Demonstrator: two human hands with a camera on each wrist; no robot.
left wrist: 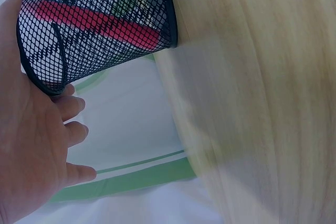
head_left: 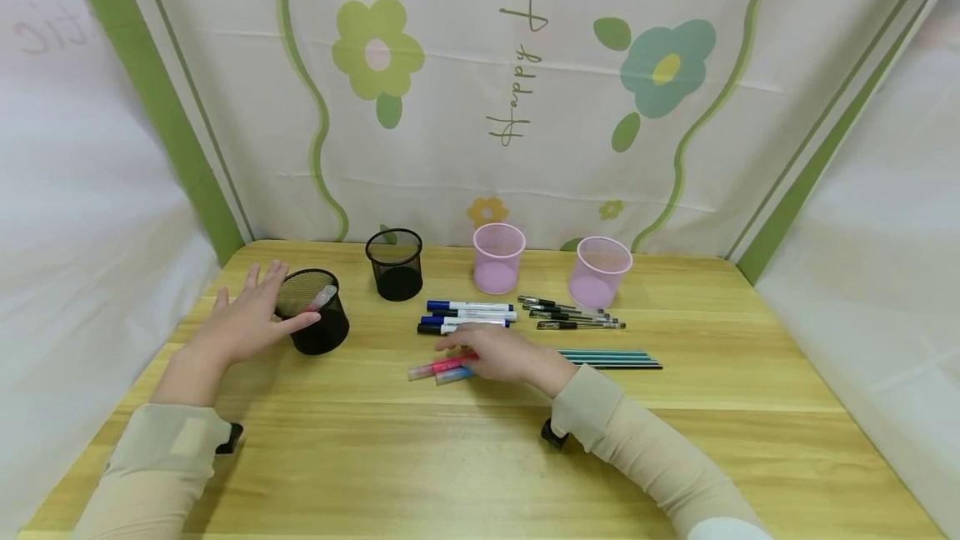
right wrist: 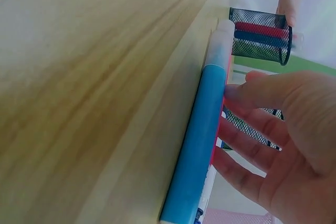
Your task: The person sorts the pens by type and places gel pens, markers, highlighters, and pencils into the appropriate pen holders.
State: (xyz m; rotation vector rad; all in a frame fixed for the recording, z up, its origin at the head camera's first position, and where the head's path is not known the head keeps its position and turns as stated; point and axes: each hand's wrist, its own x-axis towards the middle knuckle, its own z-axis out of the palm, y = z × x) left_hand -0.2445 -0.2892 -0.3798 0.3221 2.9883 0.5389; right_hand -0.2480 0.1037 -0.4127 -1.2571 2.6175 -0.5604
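At the left, a black mesh pen holder (head_left: 321,327) stands upright, with a red marker (left wrist: 94,22) and a blue marker (right wrist: 260,39) inside. My left hand (head_left: 243,319) rests against its rim, thumb in front and the other fingers spread behind. Mid-table, my right hand (head_left: 506,354) reaches over a red marker (head_left: 444,365) and a blue marker (right wrist: 197,137), both with clear caps. In the right wrist view, its thumb and fingertips touch or nearly touch the red one, mostly hidden behind the blue one. The fingers look loosely extended.
Behind the right hand lie several whiteboard markers (head_left: 472,307) and several black pens (head_left: 573,315). Teal pencils (head_left: 615,359) lie right of it. Another black mesh holder (head_left: 395,273) and two pink holders (head_left: 497,265) line the back edge, before a patterned curtain (head_left: 450,140).
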